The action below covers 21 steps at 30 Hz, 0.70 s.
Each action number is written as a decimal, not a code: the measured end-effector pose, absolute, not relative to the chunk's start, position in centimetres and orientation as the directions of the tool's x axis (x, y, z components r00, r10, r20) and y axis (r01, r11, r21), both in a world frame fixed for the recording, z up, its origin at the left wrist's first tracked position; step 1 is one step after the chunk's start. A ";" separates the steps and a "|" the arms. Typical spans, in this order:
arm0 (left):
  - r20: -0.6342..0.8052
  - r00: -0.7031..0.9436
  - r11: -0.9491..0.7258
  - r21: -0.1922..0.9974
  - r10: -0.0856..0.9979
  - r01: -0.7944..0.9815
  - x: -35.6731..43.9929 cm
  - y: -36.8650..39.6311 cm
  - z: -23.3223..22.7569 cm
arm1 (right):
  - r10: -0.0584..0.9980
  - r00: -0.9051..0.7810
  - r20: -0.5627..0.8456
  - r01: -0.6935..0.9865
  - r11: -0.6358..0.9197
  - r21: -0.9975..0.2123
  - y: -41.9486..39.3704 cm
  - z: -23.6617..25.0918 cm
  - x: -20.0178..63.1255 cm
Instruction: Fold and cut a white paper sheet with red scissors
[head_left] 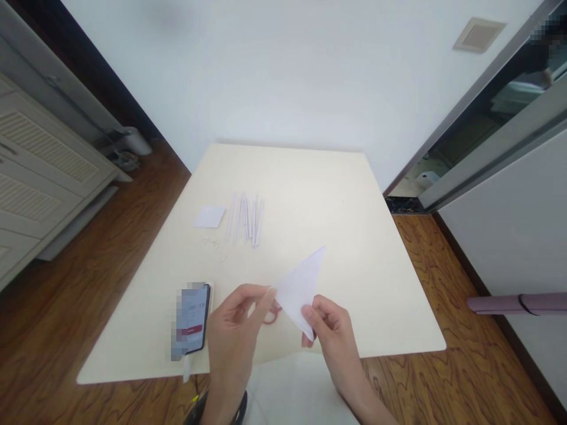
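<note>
Both my hands hold a white sheet of paper folded into a triangle [302,282] above the near edge of a cream table [354,236]. My left hand [234,330] pinches its left corner between thumb and fingers. My right hand [332,330] grips the lower corner. A red handle of what looks like scissors [271,316] shows on the table behind the paper, mostly hidden by my hands.
Several rolled white paper sticks [245,219] lie side by side mid-table, with a small white paper square [209,217] to their left. A phone [194,319] with a lit screen lies at the near left. Wooden floor surrounds the table; a cabinet [39,171] stands left.
</note>
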<state>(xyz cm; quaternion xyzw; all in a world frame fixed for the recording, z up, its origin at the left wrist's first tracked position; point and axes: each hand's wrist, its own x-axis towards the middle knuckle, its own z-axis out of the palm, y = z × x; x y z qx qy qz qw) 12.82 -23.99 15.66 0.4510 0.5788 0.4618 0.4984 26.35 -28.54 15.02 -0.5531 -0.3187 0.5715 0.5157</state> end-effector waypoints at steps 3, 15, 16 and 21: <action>-0.152 -0.100 0.158 0.986 0.983 0.058 12.9 -23.8 15.9 | 0.940 0.156 -0.304 -0.227 -0.265 -0.937 -28.4 14.7 26.3; -0.211 0.032 0.210 0.977 0.977 0.037 12.6 -22.9 15.9 | 0.956 0.088 -0.279 -0.134 -0.266 -0.955 -28.4 14.1 26.8; -0.232 0.070 0.229 0.972 0.970 0.052 12.7 -22.9 15.9 | 0.956 0.086 -0.280 -0.119 -0.269 -0.956 -28.4 14.1 26.9; -0.278 0.149 0.260 0.957 0.949 0.131 12.8 -23.1 15.2 | 0.956 0.077 -0.284 -0.069 -0.279 -0.958 -28.8 14.0 26.8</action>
